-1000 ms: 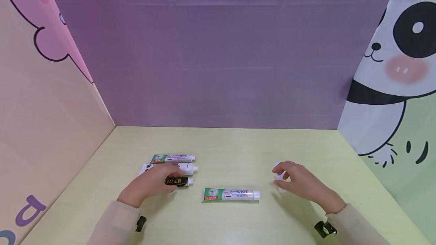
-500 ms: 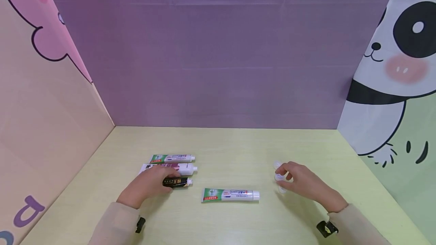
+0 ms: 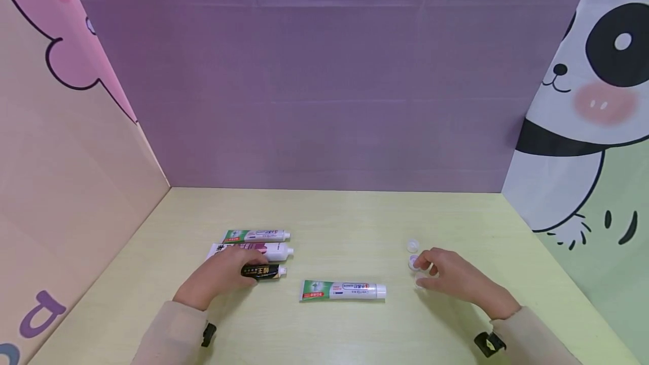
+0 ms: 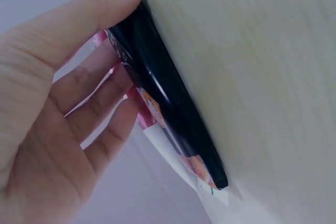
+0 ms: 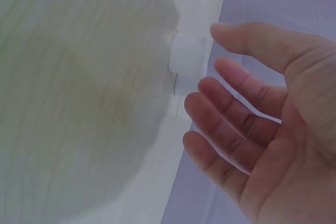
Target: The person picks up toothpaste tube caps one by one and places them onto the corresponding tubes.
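Note:
My left hand grips a black tube on the table, its white neck pointing right. In the left wrist view, thumb and fingers lie on either side of the black tube. Behind it lie a white and purple tube and a green and white tube. My right hand is over the nearest of three white caps, standing in a column: far cap, middle cap, near cap. The right wrist view shows its fingers relaxed, apart from the near cap.
Another green and white tube, with its white cap on, lies between the hands, nearer the front. A purple wall stands behind the table, with printed panels at left and right.
My right hand has come slightly nearer and off the caps, uncovering the far and middle ones. The left hand slid a little left along the black tube, then stayed still.

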### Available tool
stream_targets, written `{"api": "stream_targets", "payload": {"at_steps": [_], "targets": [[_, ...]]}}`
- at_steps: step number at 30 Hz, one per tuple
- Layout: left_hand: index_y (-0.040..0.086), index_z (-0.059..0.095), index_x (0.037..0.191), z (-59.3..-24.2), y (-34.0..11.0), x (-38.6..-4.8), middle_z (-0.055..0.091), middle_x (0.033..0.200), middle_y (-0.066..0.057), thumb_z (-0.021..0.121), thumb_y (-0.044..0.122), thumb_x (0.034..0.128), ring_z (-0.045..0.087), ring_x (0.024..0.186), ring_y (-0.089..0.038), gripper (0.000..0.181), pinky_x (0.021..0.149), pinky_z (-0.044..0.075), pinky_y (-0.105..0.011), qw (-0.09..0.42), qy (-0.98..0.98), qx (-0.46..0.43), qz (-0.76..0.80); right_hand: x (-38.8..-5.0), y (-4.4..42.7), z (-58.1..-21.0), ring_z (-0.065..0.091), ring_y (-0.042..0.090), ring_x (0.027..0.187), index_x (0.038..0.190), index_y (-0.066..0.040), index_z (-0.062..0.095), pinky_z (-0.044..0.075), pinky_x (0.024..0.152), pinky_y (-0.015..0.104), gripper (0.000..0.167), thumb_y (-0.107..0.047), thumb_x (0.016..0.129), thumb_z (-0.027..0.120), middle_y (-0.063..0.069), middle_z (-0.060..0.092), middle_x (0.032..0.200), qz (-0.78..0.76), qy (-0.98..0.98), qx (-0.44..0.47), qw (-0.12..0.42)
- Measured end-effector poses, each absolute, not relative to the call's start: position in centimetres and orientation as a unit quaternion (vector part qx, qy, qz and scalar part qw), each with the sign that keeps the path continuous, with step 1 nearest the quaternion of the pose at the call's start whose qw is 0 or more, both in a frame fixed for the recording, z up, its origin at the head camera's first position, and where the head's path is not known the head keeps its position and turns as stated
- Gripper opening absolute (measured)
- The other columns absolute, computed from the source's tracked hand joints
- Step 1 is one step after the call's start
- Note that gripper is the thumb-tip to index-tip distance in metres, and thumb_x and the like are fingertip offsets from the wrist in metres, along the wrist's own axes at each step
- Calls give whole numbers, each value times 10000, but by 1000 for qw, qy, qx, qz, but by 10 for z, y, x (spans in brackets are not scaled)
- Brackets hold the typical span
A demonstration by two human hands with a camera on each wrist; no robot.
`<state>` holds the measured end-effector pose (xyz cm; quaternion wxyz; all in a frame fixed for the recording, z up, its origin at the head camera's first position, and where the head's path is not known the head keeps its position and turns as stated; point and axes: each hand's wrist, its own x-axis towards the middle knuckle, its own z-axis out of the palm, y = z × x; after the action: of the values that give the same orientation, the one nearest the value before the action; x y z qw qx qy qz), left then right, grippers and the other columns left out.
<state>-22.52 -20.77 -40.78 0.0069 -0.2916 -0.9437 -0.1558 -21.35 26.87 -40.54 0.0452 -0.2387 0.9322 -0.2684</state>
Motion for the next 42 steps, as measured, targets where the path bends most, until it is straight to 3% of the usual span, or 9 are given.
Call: {"api": "stream_targets", "payload": {"at_steps": [9,19,42], "targets": [[114,729,1077,-408,-208,-224,712,1054,0,840,89,777,649,969,-197,321,890,517,-435,17,-943,-296,-149,-214,269,-408,574,148,836,1018,-68,663,504,693,297,247,-145,834,808,-26,629,976,-283,929,-230,70],[141,716,1082,-405,-208,-224,677,999,73,810,98,798,578,862,-93,303,808,515,-369,17,-935,-314,-163,-213,268,-409,561,140,811,1010,-65,666,491,672,283,219,-62,824,782,-26,622,972,-278,930,-230,75],[180,685,1099,-390,-188,-224,622,973,144,744,75,833,541,872,-71,292,786,494,-304,20,-918,-338,-206,-210,262,-396,633,156,878,1064,-90,677,533,734,304,215,-136,873,765,-50,628,1032,-266,921,-285,15]]}}
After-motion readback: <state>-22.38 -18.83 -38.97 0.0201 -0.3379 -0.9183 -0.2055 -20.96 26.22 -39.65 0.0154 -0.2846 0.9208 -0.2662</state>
